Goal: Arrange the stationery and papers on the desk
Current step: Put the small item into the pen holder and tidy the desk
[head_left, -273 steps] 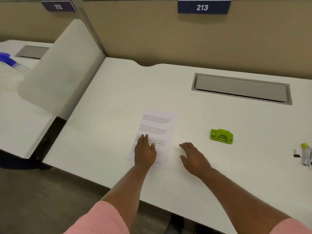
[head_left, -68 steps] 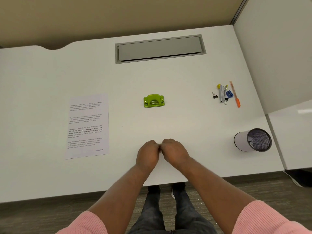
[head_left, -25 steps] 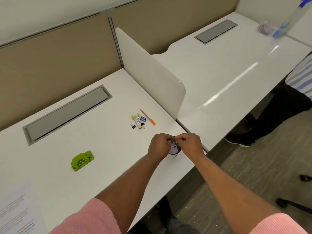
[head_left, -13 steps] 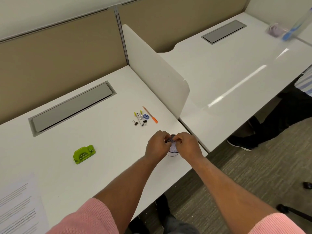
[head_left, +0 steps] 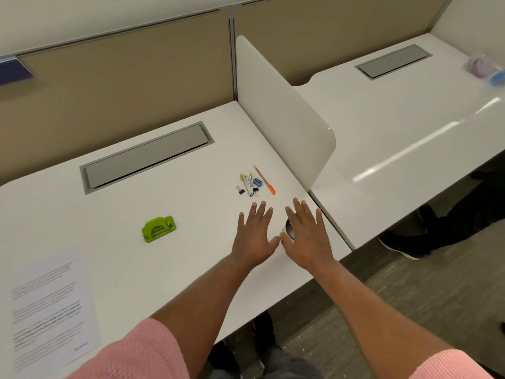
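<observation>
My left hand [head_left: 255, 235] and my right hand [head_left: 307, 237] are spread flat, fingers straight, side by side above the white desk [head_left: 191, 214]. A mesh pen cup [head_left: 288, 228] shows only as a sliver between them, mostly hidden under my right hand. Just beyond my fingertips lies a small cluster: an orange pen [head_left: 264, 179], a blue sharpener [head_left: 257, 182], a silver stapler-like tool [head_left: 248, 184] and a black binder clip [head_left: 240, 190]. A green hole punch [head_left: 158, 228] sits to the left. A printed sheet of paper [head_left: 50, 310] lies at the near left.
A white divider panel [head_left: 284, 116] bounds the desk on the right, with a neighbouring desk [head_left: 410, 119] beyond it. A grey cable tray lid [head_left: 147, 157] is set into the desk at the back. Another person's legs [head_left: 448, 220] show under the neighbouring desk.
Both hands were curled on the pen cup's rim half a second ago; now they have let go and are spread flat with fingers straight.
</observation>
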The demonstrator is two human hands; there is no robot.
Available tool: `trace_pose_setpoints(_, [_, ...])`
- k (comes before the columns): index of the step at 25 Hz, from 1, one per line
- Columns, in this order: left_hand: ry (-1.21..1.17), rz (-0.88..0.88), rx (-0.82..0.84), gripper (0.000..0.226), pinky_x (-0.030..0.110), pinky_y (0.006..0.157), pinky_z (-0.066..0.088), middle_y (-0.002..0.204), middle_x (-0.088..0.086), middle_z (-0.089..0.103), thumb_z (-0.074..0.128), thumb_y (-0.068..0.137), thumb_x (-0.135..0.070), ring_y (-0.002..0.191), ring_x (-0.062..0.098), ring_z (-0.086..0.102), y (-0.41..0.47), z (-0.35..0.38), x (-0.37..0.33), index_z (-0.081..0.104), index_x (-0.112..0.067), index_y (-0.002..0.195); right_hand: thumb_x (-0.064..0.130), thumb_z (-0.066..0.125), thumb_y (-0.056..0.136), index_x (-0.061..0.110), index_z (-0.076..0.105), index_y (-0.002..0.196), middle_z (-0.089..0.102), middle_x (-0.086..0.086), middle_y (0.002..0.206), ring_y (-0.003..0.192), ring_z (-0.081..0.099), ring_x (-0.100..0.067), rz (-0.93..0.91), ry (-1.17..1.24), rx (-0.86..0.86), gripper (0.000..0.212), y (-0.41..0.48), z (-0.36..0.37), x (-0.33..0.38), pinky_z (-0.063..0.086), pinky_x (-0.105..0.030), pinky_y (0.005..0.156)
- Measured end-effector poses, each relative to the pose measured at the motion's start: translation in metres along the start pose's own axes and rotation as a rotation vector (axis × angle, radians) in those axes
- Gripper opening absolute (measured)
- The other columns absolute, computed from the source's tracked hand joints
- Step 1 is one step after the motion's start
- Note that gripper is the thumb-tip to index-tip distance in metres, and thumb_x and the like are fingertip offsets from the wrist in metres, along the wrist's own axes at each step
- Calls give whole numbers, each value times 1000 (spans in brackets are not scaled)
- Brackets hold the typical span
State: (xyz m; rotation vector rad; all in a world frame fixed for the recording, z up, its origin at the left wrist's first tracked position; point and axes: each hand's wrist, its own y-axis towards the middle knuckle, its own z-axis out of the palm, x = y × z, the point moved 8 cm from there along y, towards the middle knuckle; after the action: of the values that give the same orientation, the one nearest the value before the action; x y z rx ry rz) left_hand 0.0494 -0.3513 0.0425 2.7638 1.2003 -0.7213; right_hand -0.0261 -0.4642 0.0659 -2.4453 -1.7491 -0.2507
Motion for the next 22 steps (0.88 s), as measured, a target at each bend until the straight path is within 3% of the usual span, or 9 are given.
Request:
trace_pose_setpoints(2, [44,-6,-5,79,53,124,1,167,0,-2,48,94,-54,154,20,-10,-12,-3,14,14,-22,159,57,41,97,22,9,160,-5,-3,168,154,-9,-21,-29,-47,35,79,-2,6,14,2,-53,124])
trace_pose_setpoints(6, [71,-20,-36,84,50,124,-4,166,2,-11,47,93,-56,152,21,-16,-41,-15,46,8,-21,159,63,35,97,20,-5,159,-17,-4,167,153,-15,-23,-105,-99,92,86,-2,21,51,-2,-56,123])
trace_pose_setpoints(17, [160,-202,30,89,54,123,-1,166,4,-13,45,92,-58,152,22,-17,-152,-13,162,2,-20,159,65,30,98,15,-5,159,-16,-4,167,153,-16,-21,-385,-98,267,86,-29,97,177,-2,-54,123])
trace_pose_setpoints(22, [153,-418,97,92,55,123,-1,164,2,-21,51,93,-53,151,22,-21,-219,4,228,-3,-20,159,64,28,98,13,1,160,-15,-4,167,153,-16,-20,-433,-145,384,85,-48,142,212,-6,-51,122])
